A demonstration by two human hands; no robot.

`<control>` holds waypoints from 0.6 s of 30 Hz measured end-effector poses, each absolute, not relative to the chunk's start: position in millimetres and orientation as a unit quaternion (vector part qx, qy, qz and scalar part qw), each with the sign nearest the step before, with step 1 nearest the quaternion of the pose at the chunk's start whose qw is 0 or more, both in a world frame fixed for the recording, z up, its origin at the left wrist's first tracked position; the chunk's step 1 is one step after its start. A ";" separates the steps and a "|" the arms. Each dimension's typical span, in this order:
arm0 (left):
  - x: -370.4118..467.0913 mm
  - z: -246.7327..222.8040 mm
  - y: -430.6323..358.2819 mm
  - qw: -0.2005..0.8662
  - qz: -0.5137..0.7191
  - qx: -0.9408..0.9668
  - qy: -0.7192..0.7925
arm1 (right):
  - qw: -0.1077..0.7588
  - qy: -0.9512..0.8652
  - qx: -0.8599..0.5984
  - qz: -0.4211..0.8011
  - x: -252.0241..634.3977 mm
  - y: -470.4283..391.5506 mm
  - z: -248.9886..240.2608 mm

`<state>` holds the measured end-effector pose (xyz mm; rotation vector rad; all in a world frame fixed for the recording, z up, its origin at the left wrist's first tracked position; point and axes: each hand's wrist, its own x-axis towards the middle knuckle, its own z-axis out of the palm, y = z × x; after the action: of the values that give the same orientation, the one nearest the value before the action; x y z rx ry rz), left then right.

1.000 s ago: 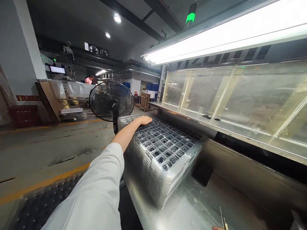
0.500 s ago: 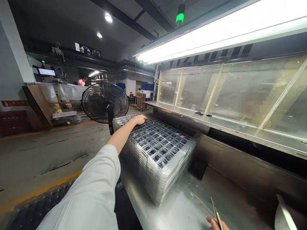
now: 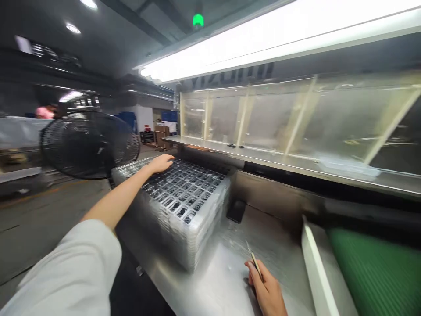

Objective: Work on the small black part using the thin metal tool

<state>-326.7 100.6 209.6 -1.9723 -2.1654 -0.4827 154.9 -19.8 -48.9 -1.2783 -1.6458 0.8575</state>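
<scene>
1. A black standing fan (image 3: 87,142) stands just beside the far left of a stack of clear trays (image 3: 179,206), behind the outstretched left arm. A small black block (image 3: 236,210) lies on the table right of the stack.
2. The left hand (image 3: 162,163) lies flat and open on the top tray's far corner, gripping nothing. The right hand (image 3: 267,289) pinches thin tweezers (image 3: 253,259) over the steel table (image 3: 210,281).
3. Since a second ago the view has swung right: the right hand and a green belt (image 3: 378,272) now show.
4. A bright light bar (image 3: 279,39) runs above clear guard panels (image 3: 296,118); a person in pink (image 3: 44,113) is far off.
</scene>
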 end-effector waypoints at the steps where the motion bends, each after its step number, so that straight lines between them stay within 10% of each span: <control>1: -316.6 211.0 98.3 0.095 -0.174 -0.675 -0.711 | 0.434 -0.664 -0.504 0.342 153.7 -21.2 -47.2; 11: -126.1 198.7 -32.4 0.284 -0.329 -0.885 -0.170 | 0.487 -0.645 -0.475 0.347 151.1 -27.8 -40.6; 18: 0.2 89.1 -82.0 0.121 -0.377 -0.918 -0.033 | 0.535 -0.625 -0.481 0.303 155.9 -28.7 -40.0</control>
<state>0.2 -82.0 89.1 -2.6791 -0.0969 -1.1013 155.9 -28.7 -40.0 -1.1460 -1.4897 0.7207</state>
